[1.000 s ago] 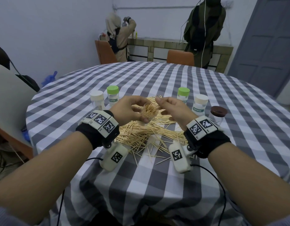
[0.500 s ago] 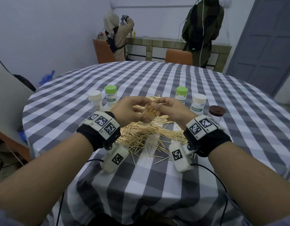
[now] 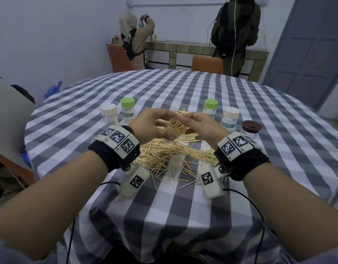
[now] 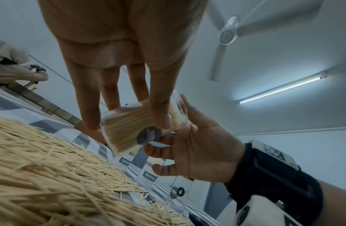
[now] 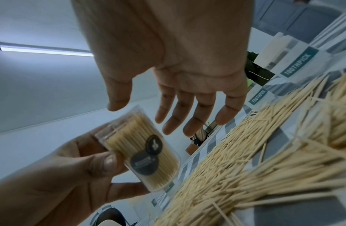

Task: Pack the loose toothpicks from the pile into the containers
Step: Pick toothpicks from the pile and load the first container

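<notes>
A clear round container (image 3: 176, 128), packed with toothpicks, is gripped by my left hand (image 3: 156, 128) above the pile. In the left wrist view its fingers and thumb wrap the container (image 4: 127, 130). The container is tilted, with its open mouth towards my right hand (image 3: 196, 123). That hand is open, its fingers relaxed and spread beside the mouth, as the right wrist view shows next to the container (image 5: 141, 146). The loose toothpick pile (image 3: 170, 151) lies on the checked tablecloth under both hands.
Behind the pile stand a white-lidded container (image 3: 109, 116), a green-lidded one (image 3: 128, 109), another green-lidded one (image 3: 210, 109), a white-lidded one (image 3: 230, 119) and a brown-lidded jar (image 3: 251, 128). Two people stand at the far counter. Chairs ring the round table (image 3: 164, 216).
My right hand has come in against the container's mouth. The toothpicks that stuck out of the top now sit inside. The container has tilted a little in my left hand.
</notes>
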